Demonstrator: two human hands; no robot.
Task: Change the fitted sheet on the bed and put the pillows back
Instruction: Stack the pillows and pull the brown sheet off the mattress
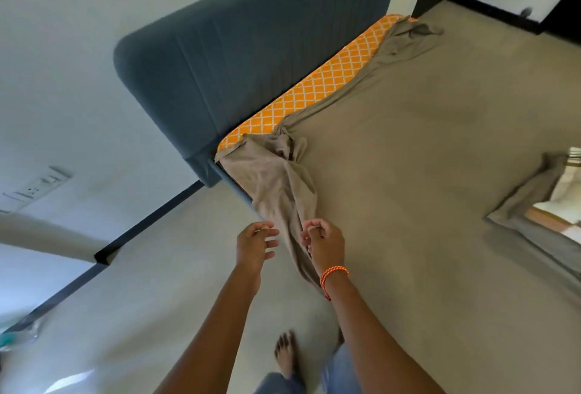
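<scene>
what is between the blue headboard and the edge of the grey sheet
In the head view, a strip of orange patterned mattress cover lies bare between the headboard and the pulled-back edge of the grey sheet.

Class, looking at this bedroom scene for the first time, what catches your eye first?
The orange patterned mattress shows in a bright strip along the blue headboard, where the tan sheet has come off. At the near corner, the right hand pinches the bunched sheet; the left hand hovers open beside it.

The folded pale bedding is cut off by the right edge; the blurred bluish-green object at the left edge is unidentifiable.
</scene>
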